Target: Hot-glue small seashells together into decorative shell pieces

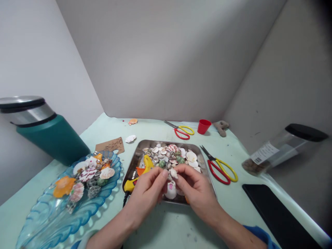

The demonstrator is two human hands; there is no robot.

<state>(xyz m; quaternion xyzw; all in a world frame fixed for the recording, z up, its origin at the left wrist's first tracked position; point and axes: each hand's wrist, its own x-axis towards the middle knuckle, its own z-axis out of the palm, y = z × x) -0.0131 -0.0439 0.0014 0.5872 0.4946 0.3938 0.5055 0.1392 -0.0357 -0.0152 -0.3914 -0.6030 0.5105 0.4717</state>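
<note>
A white shell (173, 173) sits — pinched — between the fingers (163, 175).

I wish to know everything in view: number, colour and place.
Table: 1, pale green, underneath
Walls: 3, greyish, around
Tray: 1, metallic, centre
Tray shells: many, mostly white, inside tray
Glue gun: 1, yellow, tray's left
Scissors: 2, red and yellow handles, behind and beside tray
Cup: 1, red, rear right
Rough lump: 1, brownish, beside cup
Loose shells: 2, orange and white, behind tray
Card: 1, brown, behind dish
Dish: 1, clear blue, left
Dish shells and stones: many, mixed, in dish
Bottle: 1, teal, far left
Jar: 1, clear, right
Flat object: 1, black, right front
Held shell: 1, white, fingertips
Sleeves: 2, blue, bottom
Left hand, right hand: 2, bare, over tray
</note>
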